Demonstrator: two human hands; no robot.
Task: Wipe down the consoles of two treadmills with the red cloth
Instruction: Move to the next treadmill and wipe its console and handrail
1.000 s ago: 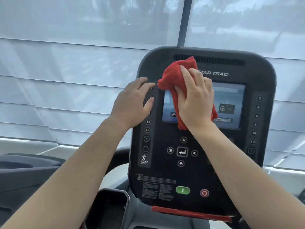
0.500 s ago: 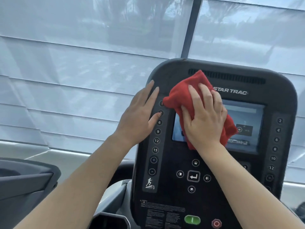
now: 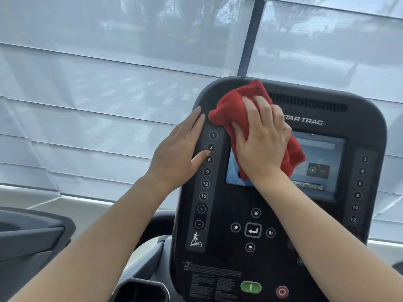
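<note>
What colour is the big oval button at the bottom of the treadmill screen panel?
Green, with a white line on it: the oval button, seen in the head view.

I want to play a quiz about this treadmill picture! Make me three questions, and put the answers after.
1. True or false: the right hand presses the crumpled red cloth on the black treadmill console.
2. Which hand rests bare on the console's edge? A) left hand B) right hand
3. Fill in: the round red button sits to the right of the oval ____ button.

Key: 1 true; 2 A; 3 green.
</note>
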